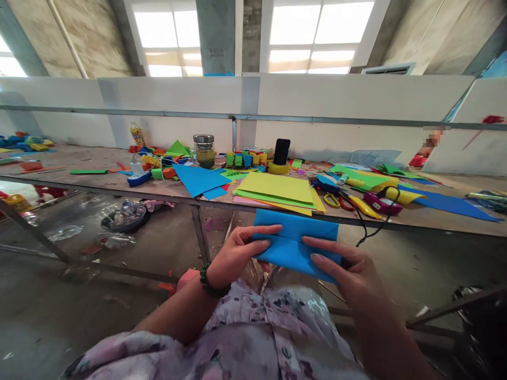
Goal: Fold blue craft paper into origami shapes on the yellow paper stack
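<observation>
A folded sheet of blue paper (293,243) is held in front of my body, just off the table's near edge. A lengthwise crease or seam runs across its middle. My left hand (241,248) grips its left end, with thumb and index finger lying on top. At the right end, my right hand (348,264) holds it the same way. The other fingers are mostly hidden beneath the paper. Just beyond, a stack of yellow paper (275,188) lies on the table, with green and pink sheets under it.
Blue sheets (200,179) lie left of the stack, near a lidded glass jar (205,152) and small coloured paper blocks (245,159). A phone (281,152) stands upright behind. Scissors (345,200), a yellow cutter (365,207) and a purple device (382,204) with a black cord (362,232) lie right.
</observation>
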`<state>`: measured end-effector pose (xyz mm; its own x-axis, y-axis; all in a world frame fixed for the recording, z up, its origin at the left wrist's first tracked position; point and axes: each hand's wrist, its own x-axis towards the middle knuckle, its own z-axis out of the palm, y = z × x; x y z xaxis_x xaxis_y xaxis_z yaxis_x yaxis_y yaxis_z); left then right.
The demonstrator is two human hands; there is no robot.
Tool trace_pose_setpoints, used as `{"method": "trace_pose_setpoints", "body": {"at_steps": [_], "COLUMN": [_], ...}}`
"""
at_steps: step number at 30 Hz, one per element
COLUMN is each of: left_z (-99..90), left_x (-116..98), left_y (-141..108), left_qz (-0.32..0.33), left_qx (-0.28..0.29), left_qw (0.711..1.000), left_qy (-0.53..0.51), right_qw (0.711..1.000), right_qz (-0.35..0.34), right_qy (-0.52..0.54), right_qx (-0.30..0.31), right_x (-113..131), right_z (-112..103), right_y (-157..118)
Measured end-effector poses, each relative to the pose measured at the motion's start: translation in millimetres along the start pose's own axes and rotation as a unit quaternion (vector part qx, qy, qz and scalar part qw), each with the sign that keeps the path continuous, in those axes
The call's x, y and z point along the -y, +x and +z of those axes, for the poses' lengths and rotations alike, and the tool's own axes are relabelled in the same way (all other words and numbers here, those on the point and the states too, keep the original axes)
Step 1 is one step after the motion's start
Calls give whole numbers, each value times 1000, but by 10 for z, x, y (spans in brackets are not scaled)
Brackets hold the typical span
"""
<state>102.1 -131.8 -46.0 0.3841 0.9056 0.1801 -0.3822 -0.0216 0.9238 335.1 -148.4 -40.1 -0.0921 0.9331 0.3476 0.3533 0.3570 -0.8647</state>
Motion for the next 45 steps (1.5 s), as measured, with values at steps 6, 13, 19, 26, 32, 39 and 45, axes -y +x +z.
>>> {"method": "trace_pose_setpoints", "body": {"at_steps": [6, 13, 19, 26, 32, 39, 45], "left_z": [45, 53, 28, 13, 393, 475, 414], "left_x": [19, 50, 66, 131, 277, 261, 227], "left_y": [8, 58, 89, 97, 207, 374, 312], "left_qz": [43, 18, -8, 28, 74, 21, 23], "left_qx": [-37, -70, -54, -50, -35, -145, -127], "left_qw": [998, 993, 992, 986, 973, 951, 954], "left_qy": [-39, -93, -117, -156, -216, -272, -269], "right_qw": [999, 996, 994, 986, 964, 912, 863], "right_qz": [-9, -35, -83, -105, -164, -365, -433], "right_qy": [28, 38, 41, 48, -23, -157, -250], "right_qx": [-33, -67, -62, -117, -209, -104, -64], "right_x": [0, -74, -220, -222, -215, -474, -573], "right_z": [31, 58, 89, 179, 503, 645, 661], "right_y": [-5, 10, 7, 19, -9, -49, -48]}}
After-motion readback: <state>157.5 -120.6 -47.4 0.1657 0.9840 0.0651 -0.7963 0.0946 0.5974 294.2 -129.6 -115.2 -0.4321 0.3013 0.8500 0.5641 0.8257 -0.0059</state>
